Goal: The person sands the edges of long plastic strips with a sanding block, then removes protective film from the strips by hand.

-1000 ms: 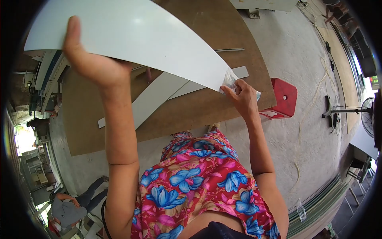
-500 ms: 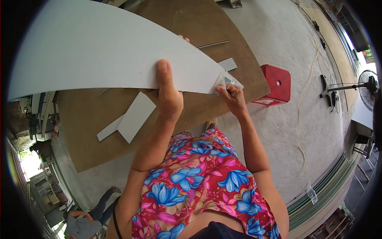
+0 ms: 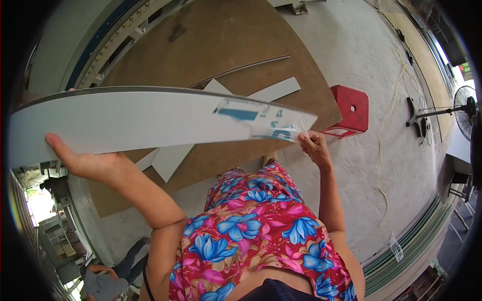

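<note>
A long white panel (image 3: 150,118) is held up across the view, its dark edge turned upward. My left hand (image 3: 90,160) grips it toward the left end, thumb on the near face and fingers mostly hidden behind. At the panel's right end, my right hand (image 3: 315,146) pinches clear film (image 3: 293,129) that carries blue print. Beneath the panel, white offcuts (image 3: 173,161) lie on the brown board (image 3: 241,30), with another white strip (image 3: 281,89) farther right and a thin curved strip (image 3: 251,65) beyond.
A red stool (image 3: 354,108) stands at the board's right edge. Farther right are a cord (image 3: 381,150) on the floor and a standing fan (image 3: 464,108). Long stacked strips (image 3: 411,246) lie at lower right. Another person (image 3: 105,281) is at lower left.
My left hand has moved left along the panel, which is now tilted with its edge showing. My right hand has shifted right and down, and more printed film shows.
</note>
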Demonstrator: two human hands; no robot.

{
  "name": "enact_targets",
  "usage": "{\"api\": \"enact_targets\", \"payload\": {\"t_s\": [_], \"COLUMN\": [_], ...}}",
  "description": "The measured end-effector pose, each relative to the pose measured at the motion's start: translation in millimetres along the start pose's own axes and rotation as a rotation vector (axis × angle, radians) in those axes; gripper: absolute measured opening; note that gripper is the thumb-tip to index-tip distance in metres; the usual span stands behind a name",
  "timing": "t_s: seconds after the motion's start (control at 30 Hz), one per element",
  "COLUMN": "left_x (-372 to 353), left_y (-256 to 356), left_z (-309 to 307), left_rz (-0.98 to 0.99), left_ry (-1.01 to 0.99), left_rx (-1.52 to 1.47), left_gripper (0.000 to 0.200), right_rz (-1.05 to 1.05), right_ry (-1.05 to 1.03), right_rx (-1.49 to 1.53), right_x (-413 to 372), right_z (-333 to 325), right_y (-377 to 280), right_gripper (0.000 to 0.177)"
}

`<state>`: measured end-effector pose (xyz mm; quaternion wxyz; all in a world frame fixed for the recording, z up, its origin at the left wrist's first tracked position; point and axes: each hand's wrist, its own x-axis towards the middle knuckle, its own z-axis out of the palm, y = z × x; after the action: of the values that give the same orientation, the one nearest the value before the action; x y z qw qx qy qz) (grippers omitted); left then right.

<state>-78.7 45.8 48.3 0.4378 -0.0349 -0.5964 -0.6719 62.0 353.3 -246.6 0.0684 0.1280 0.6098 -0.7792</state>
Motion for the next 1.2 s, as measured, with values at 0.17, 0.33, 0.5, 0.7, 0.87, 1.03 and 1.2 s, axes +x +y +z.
{"api": "enact_targets", "payload": {"t_s": [0.17,0.33,0.5,0.7,0.87,1.03,1.2], "left_x": [13.5,74.3,109.2,29.9,-22.2,-59.8,-78.0], "left_y": [1.6,40.3,50.2,15.3,-15.8,-37.2,-58.2], "left_z": [-23.6,-87.7,-132.2,-55.7,-42.1,-32.9,-38.2], "left_rz": [0.028,0.195,0.551,0.362,0.068,-0.105,-0.125], "left_ry": [0.153,0.419,0.233,0.272,0.116,-0.016,0.030], "left_rx": [0.083,0.171,0.041,0.167,0.058,0.002,0.042], "left_gripper": [0.052,0.055,0.050,0.057,0.057,0.061,0.062], "right_rz": [0.084,0.248,0.248,-0.218,-0.432,-0.341,-0.392], "right_ry": [0.058,0.689,0.841,0.490,0.251,-0.009,-0.057], "right_rx": [-0.036,-0.555,-0.553,-0.727,-0.354,-0.280,-0.570], "right_x": [3.0,-84.8,-94.2,44.3,76.7,76.7,73.0], "right_z": [-18.9,-230.1,-206.2,-57.9,63.5,122.8,140.4], "right_y": [20.9,198.8,151.1,58.4,0.3,-18.1,-21.2], "right_gripper": [0.032,0.030,0.031,0.016,0.022,0.020,0.027]}}
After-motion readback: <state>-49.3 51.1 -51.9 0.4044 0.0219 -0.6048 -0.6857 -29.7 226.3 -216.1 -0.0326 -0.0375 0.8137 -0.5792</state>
